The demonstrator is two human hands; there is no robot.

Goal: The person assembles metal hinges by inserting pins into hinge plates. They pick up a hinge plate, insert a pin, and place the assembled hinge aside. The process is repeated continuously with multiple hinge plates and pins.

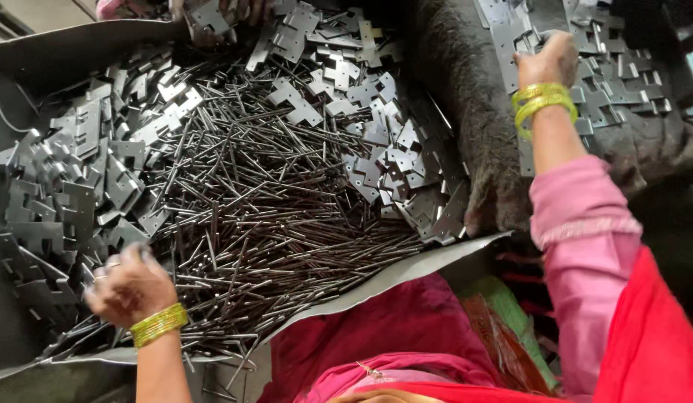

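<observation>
Plainly, from the head view: sorting or gathering of small metal parts, judged mid-way, with both heaps still full.

Left hand (130, 287) low at the near edge of the pin heap (264, 194), blurred, fingers curled inward over the thin dark pins, green-yellow bangles (158, 325) at the wrist. Cannot tell whether that grip is pinching pins or merely resting on them. Close beside it to the left, a bank of grey stamped plates (70, 186), notched and punched, partly lying over the pins.

Right hand (548, 60) stretched well away, across a dark fuzzy cloth ridge (466, 112), into the far plates (622, 75) at upper right. Fingertips bent down and pressed together on one plate at the pile's near edge, seemingly pinching it. Pink sleeve (578, 201) pulled back from the wrist.

More plates (376, 149) banked along the pins' right side, all carried on a grey sheet (406, 272) curling up at its near edge. At the very top, another person's hand (212, 15) among plates, apart from both hands.

As a judgement only: a clean lift of a single plate calling for a firm pinch on its flat edge, clear of neighbours interlocked by their notches; a lift of pins calling for a shallow scoop along their length, not across it.
</observation>
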